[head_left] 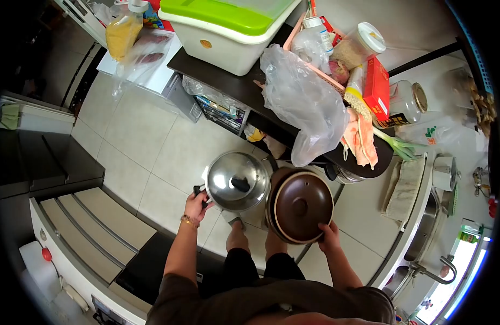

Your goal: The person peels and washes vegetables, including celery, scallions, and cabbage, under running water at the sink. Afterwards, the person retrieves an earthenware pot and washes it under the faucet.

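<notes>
My left hand (196,206) is closed round the black side handle of a shiny steel pot (228,189). Its domed lid with a black knob is on top. On the right, my right hand (330,237) grips the rim of a brown clay pot (273,216), the thumb over the edge of its brown lid (307,203). The fingers beneath are hidden. Both pots are held side by side above the tiled floor, close together in front of my body.
A dark shelf (244,86) ahead carries a white bin with a green lid (228,43), a plastic bag (301,103), jars and a red box (376,89). A sink (423,233) lies right; a cream-panelled cabinet (93,227) stands left. Floor tiles (152,135) show between.
</notes>
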`<state>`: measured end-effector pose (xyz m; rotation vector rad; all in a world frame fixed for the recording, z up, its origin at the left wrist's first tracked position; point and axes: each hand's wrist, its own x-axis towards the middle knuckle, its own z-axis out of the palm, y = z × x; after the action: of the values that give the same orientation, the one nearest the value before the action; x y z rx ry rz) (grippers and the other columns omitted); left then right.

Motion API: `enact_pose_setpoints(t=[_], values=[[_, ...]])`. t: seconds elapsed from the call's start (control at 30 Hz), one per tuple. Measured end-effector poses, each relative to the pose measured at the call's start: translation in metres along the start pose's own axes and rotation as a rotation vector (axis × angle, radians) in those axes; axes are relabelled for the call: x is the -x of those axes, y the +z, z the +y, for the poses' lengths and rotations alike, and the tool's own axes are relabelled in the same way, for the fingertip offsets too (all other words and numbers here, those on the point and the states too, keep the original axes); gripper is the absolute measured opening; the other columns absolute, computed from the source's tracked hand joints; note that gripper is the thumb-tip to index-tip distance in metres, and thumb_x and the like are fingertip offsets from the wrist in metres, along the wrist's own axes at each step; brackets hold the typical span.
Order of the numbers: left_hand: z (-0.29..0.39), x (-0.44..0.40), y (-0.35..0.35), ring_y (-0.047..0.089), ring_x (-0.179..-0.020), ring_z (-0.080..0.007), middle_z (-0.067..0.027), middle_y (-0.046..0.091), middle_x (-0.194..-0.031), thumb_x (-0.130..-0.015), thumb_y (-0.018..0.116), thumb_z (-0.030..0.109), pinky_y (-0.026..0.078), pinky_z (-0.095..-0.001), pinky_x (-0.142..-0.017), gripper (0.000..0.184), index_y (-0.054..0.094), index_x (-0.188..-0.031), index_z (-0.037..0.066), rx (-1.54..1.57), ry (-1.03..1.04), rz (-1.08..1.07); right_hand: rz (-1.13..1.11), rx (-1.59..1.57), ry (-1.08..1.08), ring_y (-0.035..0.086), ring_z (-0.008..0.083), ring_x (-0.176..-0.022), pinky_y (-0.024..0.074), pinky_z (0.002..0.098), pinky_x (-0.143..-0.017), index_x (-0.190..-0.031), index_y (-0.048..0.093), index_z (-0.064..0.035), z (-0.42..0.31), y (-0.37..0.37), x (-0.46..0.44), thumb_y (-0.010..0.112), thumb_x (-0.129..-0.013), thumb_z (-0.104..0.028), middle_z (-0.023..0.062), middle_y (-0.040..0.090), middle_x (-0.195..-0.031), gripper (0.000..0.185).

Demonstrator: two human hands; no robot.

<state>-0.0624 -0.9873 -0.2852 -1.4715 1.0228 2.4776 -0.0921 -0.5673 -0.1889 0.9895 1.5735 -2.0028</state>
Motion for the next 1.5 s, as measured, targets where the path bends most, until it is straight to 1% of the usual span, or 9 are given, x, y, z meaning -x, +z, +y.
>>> enact_pose_setpoints(t=[0.03, 0.23, 0.6, 0.77, 1.07, 1.17, 1.33, 1.4, 1.5], values=[[0.000, -0.007, 0.012, 0.050, -0.066, -0.0127, -0.0019, 0.048, -0.068, -0.078, 0.056, 0.003, 0.053, -0.0327, -0.057, 0.009, 0.049, -0.072, 0.005, 0.007, -0.002, -0.045, 0.015, 0.018, -0.006, 0.063, 0.0278, -0.075, 0.0559, 0.0427, -0.056, -0.115, 0.048, -0.0022, 0.002, -0.014, 0.009, 0.054, -0.080, -0.004, 0.0108, 0.060, -0.097, 0.035], [-0.006, -0.047, 0.096, 0.054, -0.072, -0.0168, -0.0093, 0.054, -0.083, -0.079, 0.052, 0.000, 0.059, -0.0363, -0.060, 0.013, 0.043, -0.070, 0.002, -0.029, -0.020, -0.186, 0.037, 0.033, 0.091, 0.064, 0.0281, -0.076, 0.0575, 0.0391, -0.055, -0.116, 0.048, -0.0022, 0.003, -0.059, 0.058, 0.053, -0.080, -0.002, 0.0123, 0.060, -0.098, 0.036], [-0.018, -0.089, 0.205, 0.061, -0.082, -0.0261, -0.0108, 0.058, -0.086, -0.077, 0.052, 0.001, 0.057, -0.0471, -0.072, 0.007, 0.046, -0.077, 0.002, -0.150, -0.054, -0.276, 0.051, -0.120, 0.046, 0.062, 0.0263, -0.093, 0.0536, 0.0395, -0.080, -0.116, 0.048, 0.0001, 0.000, -0.090, 0.067, 0.054, -0.080, 0.000, 0.0131, 0.060, -0.106, 0.037], [-0.035, -0.127, 0.213, 0.056, -0.063, -0.0166, -0.0037, 0.056, -0.072, -0.074, 0.060, 0.009, 0.050, -0.0289, -0.054, 0.008, 0.052, -0.073, 0.008, -0.177, -0.034, -0.207, 0.054, -0.142, 0.021, 0.061, 0.0250, -0.093, 0.0522, 0.0376, -0.083, -0.115, 0.049, 0.0004, -0.010, -0.098, 0.069, 0.055, -0.079, 0.000, 0.0133, 0.060, -0.106, 0.036], [-0.066, -0.219, 0.177, 0.063, -0.089, -0.0253, -0.0124, 0.064, -0.100, -0.084, 0.061, 0.025, 0.051, -0.0378, -0.079, 0.047, 0.050, -0.118, -0.006, -0.068, -0.105, -0.479, 0.114, -0.117, -0.002, 0.057, 0.0198, -0.094, 0.0480, 0.0333, -0.081, -0.116, 0.049, 0.0025, -0.017, -0.102, 0.085, 0.057, -0.079, -0.002, 0.0094, 0.059, -0.104, 0.038], [-0.054, -0.174, 0.194, 0.041, -0.124, -0.0291, -0.0085, 0.040, -0.138, -0.092, 0.045, 0.040, 0.035, -0.0529, -0.100, 0.049, 0.040, -0.134, 0.016, -0.093, -0.059, -0.601, 0.161, -0.160, 0.034, 0.057, 0.0183, -0.090, 0.0476, 0.0325, -0.081, -0.114, 0.050, 0.0022, -0.027, -0.092, 0.096, 0.057, -0.079, -0.003, 0.0087, 0.060, -0.099, 0.036], [-0.086, -0.140, 0.203, 0.048, -0.109, -0.0242, -0.0052, 0.046, -0.127, -0.091, 0.048, 0.040, 0.041, -0.0541, -0.092, 0.042, 0.043, -0.126, 0.017, -0.235, -0.157, -0.036, 0.200, -0.269, -0.063, 0.058, 0.0177, -0.091, 0.0466, 0.0322, -0.084, -0.113, 0.050, 0.0029, -0.027, -0.091, 0.117, 0.057, -0.080, -0.002, 0.0101, 0.060, -0.100, 0.034], [-0.099, -0.067, 0.203, 0.055, -0.091, -0.0208, -0.0054, 0.053, -0.101, -0.092, 0.044, 0.044, 0.047, -0.0496, -0.084, 0.048, 0.041, -0.133, 0.018, -0.678, -0.259, -0.160, 0.231, -0.312, -0.085, 0.058, 0.0178, -0.091, 0.0474, 0.0316, -0.082, -0.114, 0.049, 0.0035, -0.022, -0.096, 0.130, 0.057, -0.080, -0.002, 0.0101, 0.060, -0.101, 0.036], [-0.084, 0.088, 0.269, 0.052, -0.105, -0.0210, -0.0049, 0.052, -0.117, -0.085, 0.040, 0.065, 0.044, -0.0506, -0.087, 0.070, 0.037, -0.136, 0.017, -0.853, -0.631, -0.732, 0.278, -0.309, -0.131, 0.058, 0.0177, -0.086, 0.0490, 0.0305, -0.075, -0.113, 0.050, 0.0047, -0.035, -0.101, 0.162, 0.057, -0.079, -0.002, 0.0110, 0.060, -0.098, 0.035]])
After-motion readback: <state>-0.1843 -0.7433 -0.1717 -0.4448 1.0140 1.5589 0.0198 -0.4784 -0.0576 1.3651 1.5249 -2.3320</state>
